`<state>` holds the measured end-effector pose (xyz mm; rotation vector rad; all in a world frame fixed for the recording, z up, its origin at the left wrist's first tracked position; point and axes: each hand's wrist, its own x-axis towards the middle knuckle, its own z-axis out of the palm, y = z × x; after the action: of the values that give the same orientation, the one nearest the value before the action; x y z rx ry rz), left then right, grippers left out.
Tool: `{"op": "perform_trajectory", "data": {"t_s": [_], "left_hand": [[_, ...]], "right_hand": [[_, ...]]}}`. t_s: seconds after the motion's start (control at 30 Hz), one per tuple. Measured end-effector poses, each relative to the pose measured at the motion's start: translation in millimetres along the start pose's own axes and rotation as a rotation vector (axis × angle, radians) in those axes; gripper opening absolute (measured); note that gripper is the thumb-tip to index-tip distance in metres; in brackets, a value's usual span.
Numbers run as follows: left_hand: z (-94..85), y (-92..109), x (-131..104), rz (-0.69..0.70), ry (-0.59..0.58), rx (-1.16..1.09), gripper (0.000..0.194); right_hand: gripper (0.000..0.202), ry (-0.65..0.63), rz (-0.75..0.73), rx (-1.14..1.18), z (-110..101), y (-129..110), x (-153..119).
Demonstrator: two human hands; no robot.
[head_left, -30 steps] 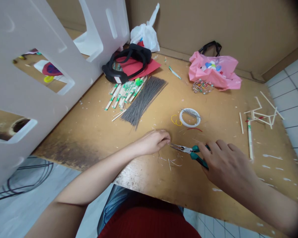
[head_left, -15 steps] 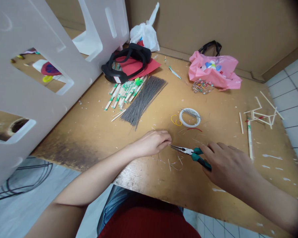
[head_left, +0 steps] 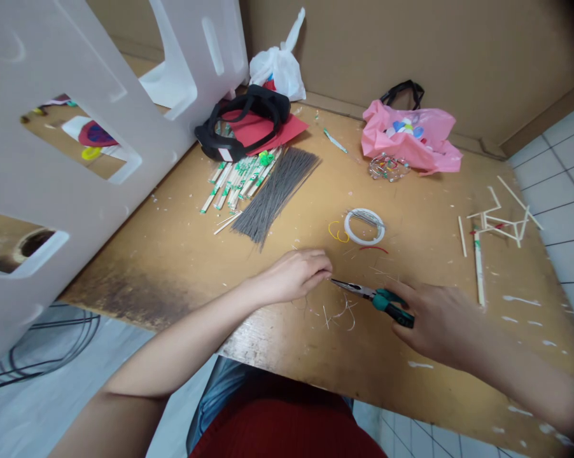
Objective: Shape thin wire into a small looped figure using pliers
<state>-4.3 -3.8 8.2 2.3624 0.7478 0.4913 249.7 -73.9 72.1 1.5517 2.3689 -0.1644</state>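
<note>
My right hand (head_left: 433, 321) is wrapped round the green handles of long-nose pliers (head_left: 363, 292). The pliers' jaws look nearly closed, and their tip points at the fingertips of my left hand (head_left: 301, 273). My left hand is closed in a pinch above the table; a thin wire (head_left: 352, 315) seems to run from it and loops below the pliers. What lies right between the fingertips is too small to see clearly. Behind the hands lies a white ring (head_left: 347, 228) with short grey wire pieces (head_left: 368, 217) across it.
A bundle of grey wires (head_left: 277, 194) lies beside wrapped chopsticks (head_left: 242, 178) and a black headset (head_left: 242, 124). A pink bag (head_left: 411, 149) holds bottle caps. Joined sticks (head_left: 501, 222) lie at right. A white plastic panel (head_left: 125, 127) stands along the left.
The pliers and my right hand have shifted slightly right and turned, with the handles drawn closer together. My left hand stays almost in place. The wire loop below has changed shape.
</note>
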Motion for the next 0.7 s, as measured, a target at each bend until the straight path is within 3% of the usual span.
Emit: {"op": "perform_trajectory", "data": {"t_s": [0.2, 0.33, 0.43, 0.53, 0.7], "left_hand": [[1.8, 3.2, 0.3, -0.007, 0.013, 0.04, 0.022], [4.2, 4.9, 0.2, -0.044, 0.098, 0.039, 0.02], [6.3, 3.6, 0.5, -0.091, 0.184, -0.09, 0.013], [8.2, 1.7, 1.0, -0.153, 0.181, -0.284, 0.013], [7.8, 3.1, 1.1, -0.193, 0.172, -0.321, 0.016]], "right_hand": [[0.022, -0.075, 0.061, 0.05, -0.9, -3.0, -0.3], [0.017, -0.075, 0.063, 0.045, 0.1, -6.5, -0.5], [0.017, -0.014, 0.074, -0.004, 0.5, -10.0, -0.7], [0.023, 0.03, 0.101, -0.048, -1.0, -13.1, -1.2], [0.016, -0.04, 0.087, 0.125, -7.2, -2.9, -0.5]]}}
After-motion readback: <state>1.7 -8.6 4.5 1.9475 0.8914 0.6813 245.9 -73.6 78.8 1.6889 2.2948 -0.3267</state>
